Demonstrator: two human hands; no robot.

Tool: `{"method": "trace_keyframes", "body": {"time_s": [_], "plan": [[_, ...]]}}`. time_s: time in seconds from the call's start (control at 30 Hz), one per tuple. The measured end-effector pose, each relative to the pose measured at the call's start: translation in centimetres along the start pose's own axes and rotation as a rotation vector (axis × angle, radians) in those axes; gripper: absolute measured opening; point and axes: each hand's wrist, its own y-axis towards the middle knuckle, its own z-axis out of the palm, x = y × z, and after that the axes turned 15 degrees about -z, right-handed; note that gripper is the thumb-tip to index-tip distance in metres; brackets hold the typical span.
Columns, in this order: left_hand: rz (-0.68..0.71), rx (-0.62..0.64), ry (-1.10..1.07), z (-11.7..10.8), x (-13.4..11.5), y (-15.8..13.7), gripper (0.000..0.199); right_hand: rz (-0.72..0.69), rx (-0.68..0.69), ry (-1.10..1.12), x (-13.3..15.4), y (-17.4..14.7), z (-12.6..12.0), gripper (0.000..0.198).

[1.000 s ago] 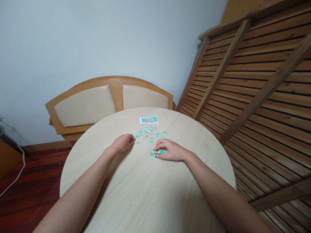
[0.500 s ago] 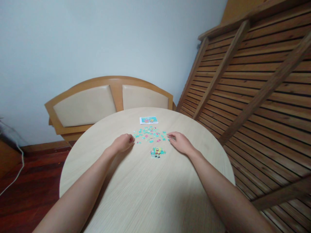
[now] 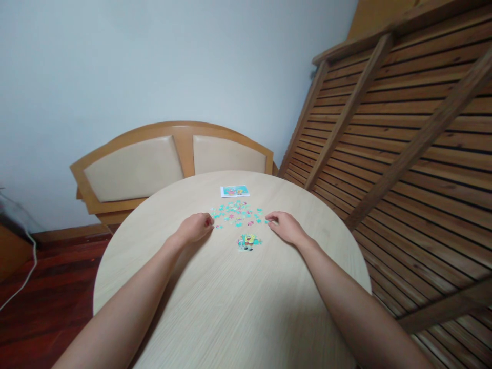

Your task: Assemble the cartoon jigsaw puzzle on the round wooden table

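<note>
Loose jigsaw puzzle pieces [image 3: 239, 207], mostly turquoise with some pink and yellow, lie scattered on the round table [image 3: 215, 302]. Closer to me is a small joined section of puzzle [image 3: 249, 242] with a yellow cartoon figure. At the left edge of the scatter rests my left hand [image 3: 197, 227], its fingers curled in; anything inside them is hidden. My right hand [image 3: 283, 225] is at the right edge, thumb and fingers slightly apart. A turquoise piece [image 3: 267, 222] is by its fingertips, apparently on the table.
Behind the pieces lies a picture card [image 3: 235, 191] with cartoon figures. A wooden headboard with cream panels [image 3: 134, 166] stands beyond the table against the wall. To the right leans a slatted wooden frame [image 3: 384, 133]. A white cable [image 3: 35, 256] hangs at the left.
The fingers of my right hand have drawn in slightly, and the hand sits a little lower. My left hand has barely moved. The puzzle section looks the same.
</note>
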Motion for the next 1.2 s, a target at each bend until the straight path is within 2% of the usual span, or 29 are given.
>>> {"method": "trace_keyframes", "body": {"time_s": [0.57,0.83,1.0,1.13,1.2], "plan": [[-0.02,-0.031,0.01,-0.2,-0.2,-0.1,0.023,-0.001,0.021,-0.008,0.3,0.0,-0.1,0.021],[-0.114,-0.203,-0.047,-0.1,2.0,1.1,0.031,-0.006,0.014,-0.002,0.3,0.0,-0.1,0.02],[-0.041,-0.231,-0.051,0.6,2.8,1.8,0.04,-0.001,0.015,0.003,0.3,-0.1,-0.2,0.02],[0.111,-0.181,-0.049,1.2,2.8,2.1,0.042,-0.003,0.012,0.0,0.1,-0.1,-0.1,0.021],[0.141,-0.162,-0.037,1.4,2.8,2.1,0.041,-0.007,0.012,0.002,0.0,-0.1,0.0,0.021]]}}
